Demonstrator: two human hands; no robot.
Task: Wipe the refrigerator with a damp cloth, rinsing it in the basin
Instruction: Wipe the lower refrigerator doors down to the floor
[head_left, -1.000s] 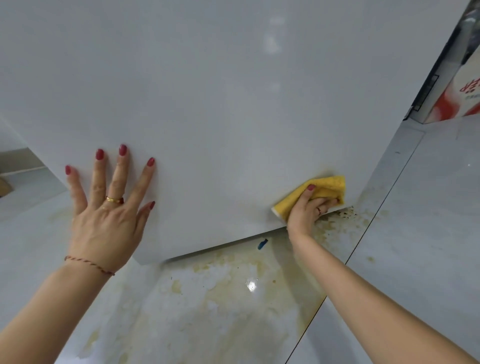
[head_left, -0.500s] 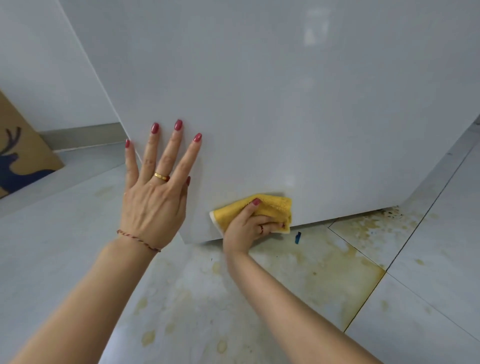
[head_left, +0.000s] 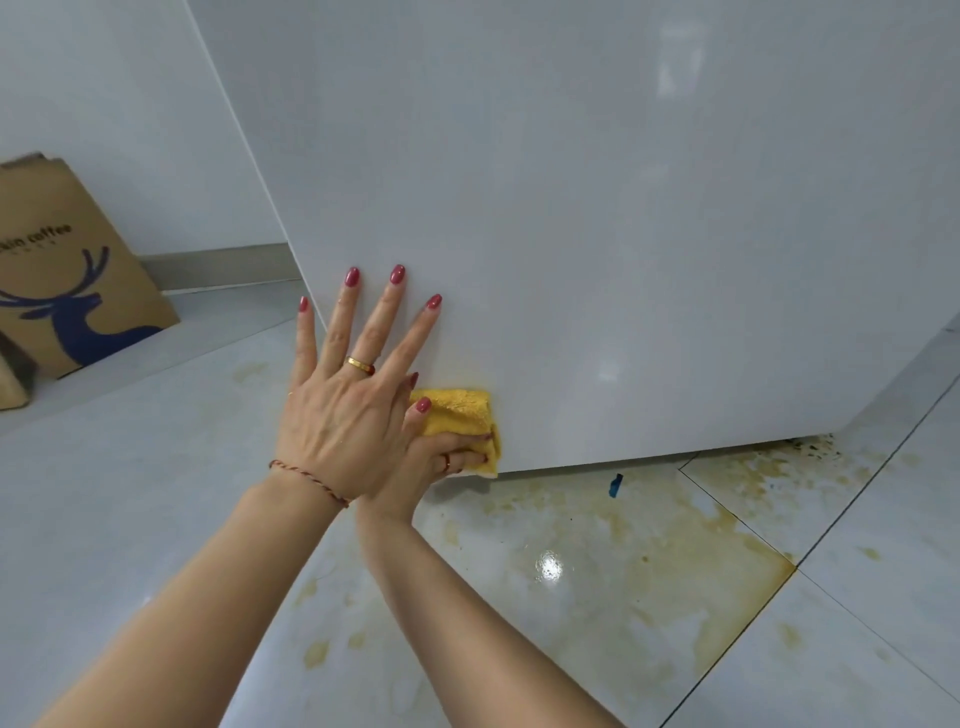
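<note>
The white refrigerator (head_left: 623, 234) fills the upper right of the view, its smooth side panel facing me. My left hand (head_left: 353, 384) lies flat against the panel near its lower left corner, fingers spread and straight. Partly behind it, my right hand (head_left: 441, 452) grips a folded yellow cloth (head_left: 457, 410) and presses it against the panel just above the bottom edge. The basin is not in view.
The tiled floor (head_left: 597, 571) under the refrigerator carries yellow-brown stains and a wet glint. A small blue scrap (head_left: 615, 486) lies by the bottom edge. A brown paper bag (head_left: 67, 270) with a blue deer print leans on the wall at the left.
My right hand has slid the yellow cloth leftward along the panel's bottom edge, from the right corner to beside my left hand. The view has swung left, bringing the paper bag in.
</note>
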